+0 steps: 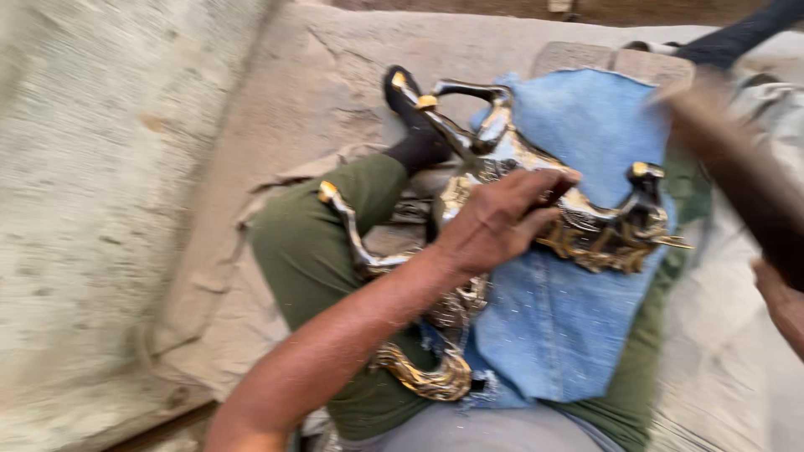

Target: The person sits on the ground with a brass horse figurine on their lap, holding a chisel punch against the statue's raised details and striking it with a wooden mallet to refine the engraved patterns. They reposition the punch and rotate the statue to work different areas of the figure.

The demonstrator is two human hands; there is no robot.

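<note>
Item: ornate metal fixture [536,209], silver and gold finish, with curved arms ending in gold tips. It lay across my lap on a piece of light blue denim cloth [561,318] spread over my olive green trousers [310,251].

Left hand [498,222]: pressed down on the middle of the fixture, fingers curled over its body and gripping it.

Right hand [729,134]: raised at the upper right, well blurred; I could not tell whether it was open or closed, or what it held.

Also noted: my foot in a black sock [414,125] beside one curved arm; worn, cracked beige matting [276,109] under my legs.
</note>
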